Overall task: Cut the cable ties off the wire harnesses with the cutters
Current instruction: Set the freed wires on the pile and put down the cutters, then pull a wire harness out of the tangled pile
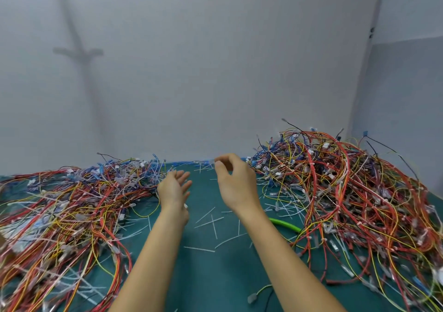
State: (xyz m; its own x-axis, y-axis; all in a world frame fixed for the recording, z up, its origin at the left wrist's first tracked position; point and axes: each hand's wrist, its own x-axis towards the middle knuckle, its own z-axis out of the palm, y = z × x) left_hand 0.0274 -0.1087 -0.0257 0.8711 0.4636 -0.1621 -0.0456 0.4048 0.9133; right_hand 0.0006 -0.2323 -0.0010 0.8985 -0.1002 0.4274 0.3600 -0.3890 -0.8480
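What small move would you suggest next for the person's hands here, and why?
Probably lower the right hand to the bright green handle, likely the cutters, lying on the teal mat by the right-hand heap of tied wire harnesses: neither hand visibly holds a tool.

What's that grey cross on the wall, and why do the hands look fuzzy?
Head view: the grey cross is a soft-edged shadow on the white wall; whatever casts it is out of frame. Head view: the left hand and right hand have smeared edges, likely motion blur.
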